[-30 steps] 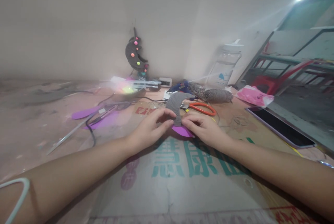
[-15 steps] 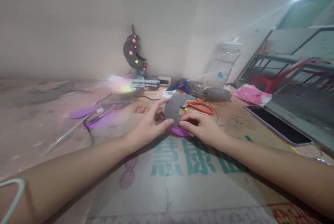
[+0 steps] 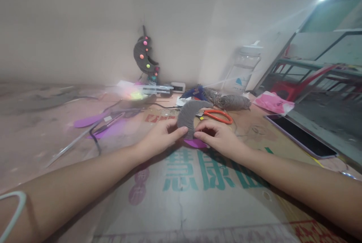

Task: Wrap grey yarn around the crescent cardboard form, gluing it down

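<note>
A crescent (image 3: 188, 116), wound in grey yarn, stands tilted above the cardboard, its pointed tip at the upper right. At its lower end a purple, unwound part (image 3: 195, 143) shows. My left hand (image 3: 165, 136) grips the crescent from the left, thumb across its front; the other fingertips are hidden behind it. On the other side, my right hand (image 3: 216, 136) is closed in a pinch at the lower inner edge. What lies between those fingertips is hidden. Orange-handled scissors (image 3: 219, 116) lie just beyond my right hand, near a grey yarn skein (image 3: 234, 102).
Printed cardboard (image 3: 181, 205) lies under my hands. Behind are a blue glue gun (image 3: 194, 93) and a clear bottle (image 3: 244, 69). A phone (image 3: 302, 135) lies right, purple pieces (image 3: 89, 120) left. A grey crescent with coloured dots (image 3: 143, 56) leans against the wall.
My left fingers have slid from the crescent's upper left edge to behind it. The crescent has shifted slightly left. My right hand stays pinched in nearly the same spot.
</note>
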A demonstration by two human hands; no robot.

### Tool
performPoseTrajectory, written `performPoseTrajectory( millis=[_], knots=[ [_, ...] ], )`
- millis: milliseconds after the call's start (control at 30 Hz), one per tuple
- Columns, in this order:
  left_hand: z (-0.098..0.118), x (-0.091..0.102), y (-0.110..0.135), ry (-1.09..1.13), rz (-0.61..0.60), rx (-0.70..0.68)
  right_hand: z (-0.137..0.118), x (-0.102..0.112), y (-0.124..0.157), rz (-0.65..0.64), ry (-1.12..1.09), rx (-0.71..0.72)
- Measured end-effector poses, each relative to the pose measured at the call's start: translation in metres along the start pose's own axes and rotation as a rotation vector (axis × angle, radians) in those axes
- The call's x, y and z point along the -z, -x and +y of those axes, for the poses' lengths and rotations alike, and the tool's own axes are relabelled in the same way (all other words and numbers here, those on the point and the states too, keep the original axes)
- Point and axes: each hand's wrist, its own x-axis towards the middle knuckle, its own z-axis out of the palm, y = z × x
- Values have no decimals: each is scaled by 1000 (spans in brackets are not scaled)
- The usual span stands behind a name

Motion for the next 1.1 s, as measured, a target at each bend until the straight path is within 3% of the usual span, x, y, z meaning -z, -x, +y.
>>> performPoseTrajectory(
  millis=[100, 267, 367, 500, 633, 767, 933, 1033, 1100],
  knots=[
    [1, -1, 1, -45, -13, -48, 1, 2, 1, -3, -23, 28],
    [5, -2, 10, -275, -18, -266, -2, 20, -5, 76, -83, 6],
    [12, -3, 18, -423, -83, -362, 3, 31, -11, 98, -88, -69],
    [17, -4, 21, -458, -113, -444, 18, 35, -21, 51, -24, -151],
    [17, -4, 20, -474, -111, -411, 18, 27, -40, -89, 175, 23],
    [15, -4, 18, -476, -98, -356, -4, 9, -74, -233, 310, 206],
    [12, -5, 18, -448, -55, -350, -28, -30, -129, -398, 328, 426],
    [10, -5, 18, -390, 10, -340, -36, -58, -156, -388, 377, 565],
    [9, -4, 17, -272, 90, -341, -43, -75, -167, -379, 428, 749]
  ],
)
